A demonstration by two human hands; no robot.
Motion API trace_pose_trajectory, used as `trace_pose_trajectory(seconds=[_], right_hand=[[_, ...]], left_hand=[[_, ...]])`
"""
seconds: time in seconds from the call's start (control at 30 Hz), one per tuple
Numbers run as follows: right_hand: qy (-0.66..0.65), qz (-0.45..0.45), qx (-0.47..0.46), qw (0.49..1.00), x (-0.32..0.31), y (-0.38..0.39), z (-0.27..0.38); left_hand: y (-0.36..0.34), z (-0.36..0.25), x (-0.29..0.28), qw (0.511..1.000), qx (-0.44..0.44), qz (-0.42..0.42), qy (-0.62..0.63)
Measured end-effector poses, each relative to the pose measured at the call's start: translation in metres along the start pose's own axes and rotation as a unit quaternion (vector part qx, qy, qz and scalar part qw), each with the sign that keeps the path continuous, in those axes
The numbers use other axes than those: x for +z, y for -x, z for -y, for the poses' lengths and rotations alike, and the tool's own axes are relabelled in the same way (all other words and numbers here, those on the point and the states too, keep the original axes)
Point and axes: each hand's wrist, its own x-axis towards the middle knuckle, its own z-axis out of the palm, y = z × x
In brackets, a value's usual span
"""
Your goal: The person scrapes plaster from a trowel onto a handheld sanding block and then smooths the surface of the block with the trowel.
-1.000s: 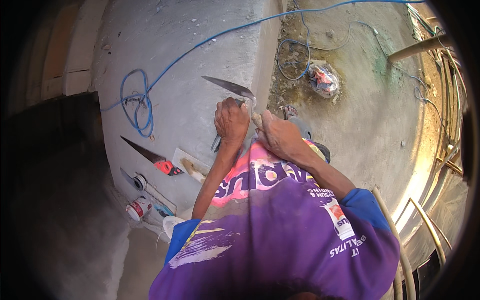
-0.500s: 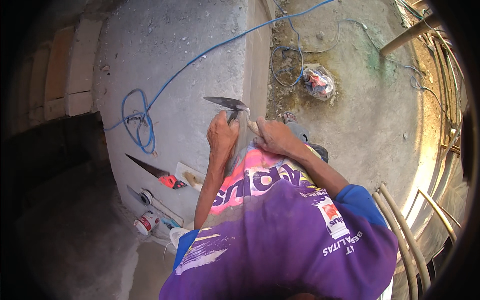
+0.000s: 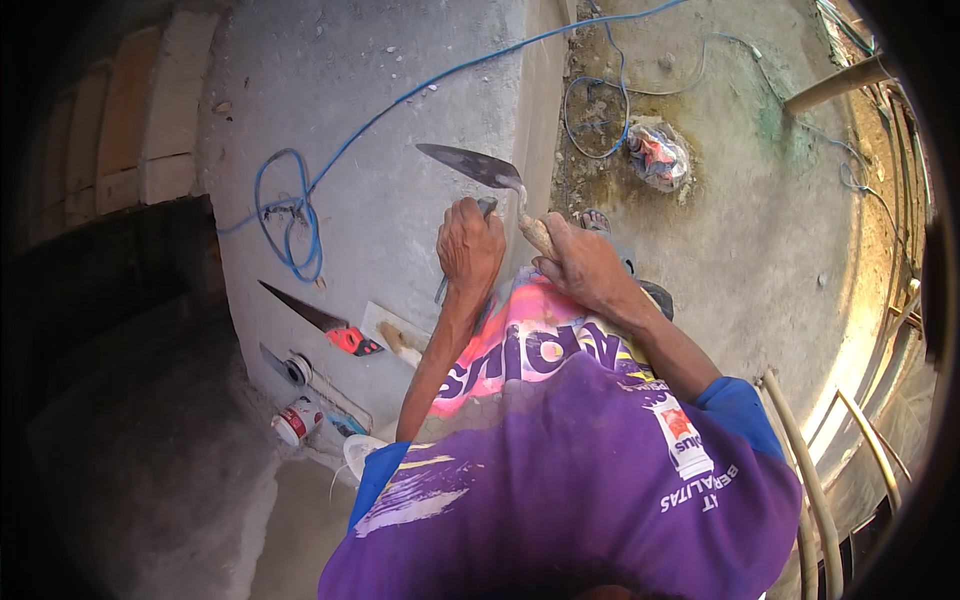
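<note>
Gripping 2 tools here, landmark = handsaw [image 3: 318, 316] lying on the concrete slab. Trowel [image 3: 480, 168] is in my right hand [image 3: 585, 262], up off to the right of the handsaw and farther out from me, blade pointing left. Right fingers wrapped around its handle, no slack visible.

Left hand [image 3: 470, 245] also right of the handsaw, fingers curled tight on a grey tool [image 3: 487, 206]. Mostly hidden under my fist, can't tell its full shape.

Changed in the last 0.5 s: trowel tip swung farther out from the handsaw, more of the blade face shows, and the gap between blade and left fist opened up. Back then the blade sat close over that fist. My read: the 2 tools are separate for the moment, blade not working against the grey tool. Both grips unchanged, nothing put down.

Rest of the layout: stained white board [image 3: 395, 335] by the handsaw's handle end, can't tell if they touch. Blue cable [image 3: 402, 98] runs beyond the handsaw, looped on the near stretch. White-and-red container [image 3: 296, 422] is nearer me than the handsaw.
</note>
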Motion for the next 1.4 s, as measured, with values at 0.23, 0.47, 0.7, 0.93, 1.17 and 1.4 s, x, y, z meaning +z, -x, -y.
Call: trace_pose_trajectory(seconds=[0.23, 0.47, 0.7, 0.93, 1.17, 1.4], right_hand=[[0.057, 0.095, 0.036, 0.993, 0.011, -0.007, -0.003], [0.042, 0.03, 0.019, 0.998, 0.002, -0.004, 0.012], [0.056, 0.067, 0.027, 0.996, 0.012, -0.011, -0.001], [0.066, 0.084, 0.039, 0.994, 0.016, -0.013, 0.005], [0.035, -0.013, -0.011, 0.999, 0.001, -0.007, 0.015], [0.082, 0.044, -0.008, 0.996, 0.014, -0.013, -0.002]], left_hand=[[-0.002, -0.004, 0.001, 1.0, -0.017, 0.005, -0.021], [-0.001, -0.006, 0.0, 1.0, 0.011, -0.018, -0.008], [-0.003, -0.012, -0.004, 0.999, -0.004, 0.007, -0.051], [-0.001, -0.008, 0.002, 0.999, 0.015, -0.008, -0.049], [0.0, -0.009, -0.001, 0.999, 0.02, -0.017, -0.038], [0.0, -0.007, 0.0, 0.998, 0.022, 0.007, -0.058]])
